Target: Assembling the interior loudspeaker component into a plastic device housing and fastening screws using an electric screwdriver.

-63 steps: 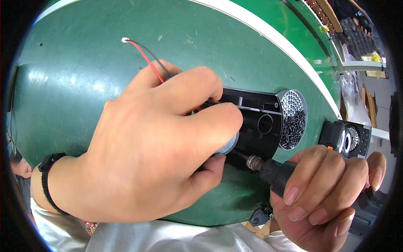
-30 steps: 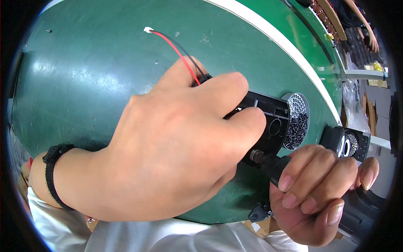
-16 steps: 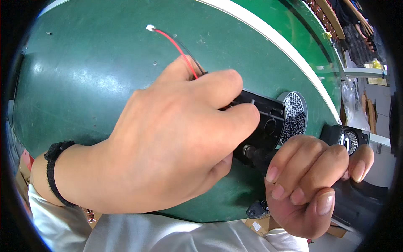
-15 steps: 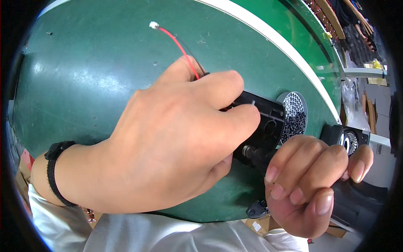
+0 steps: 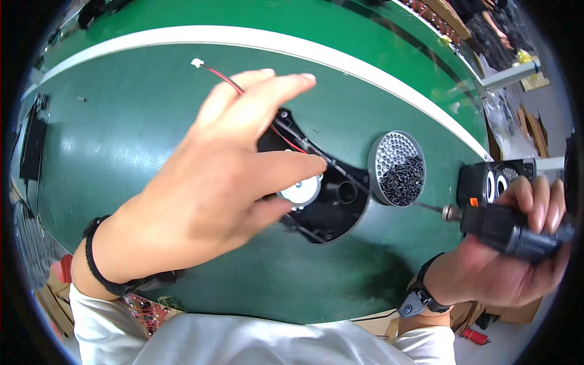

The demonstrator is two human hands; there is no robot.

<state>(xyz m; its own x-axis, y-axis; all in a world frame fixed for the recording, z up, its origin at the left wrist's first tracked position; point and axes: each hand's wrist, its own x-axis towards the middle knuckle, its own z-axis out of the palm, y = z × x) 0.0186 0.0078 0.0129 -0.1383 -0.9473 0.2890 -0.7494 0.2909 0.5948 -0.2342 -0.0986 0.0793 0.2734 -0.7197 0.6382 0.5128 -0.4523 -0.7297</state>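
Note:
My left hand spreads its fingers over a black plastic housing lying on the green table. Its thumb side hangs next to a white round motor-like part in the housing; whether the fingertips touch is unclear. Red and black wires come from the housing, ending in a small white connector beyond the hand. My right hand, slightly blurred, grips a black electric screwdriver at the right. Its bit points left toward a round grey dish of small black screws.
Behind the screwdriver stands a black box-shaped device with white ovals on its front. A white strip edges the table's far side. At the far left lies a black bar-shaped object. Another person's arm appears at top right.
The screwdriver has lifted off the housing and moved right, past the dish. My left hand has loosened from its hold and spread, uncovering the white round part. The view has shifted too.

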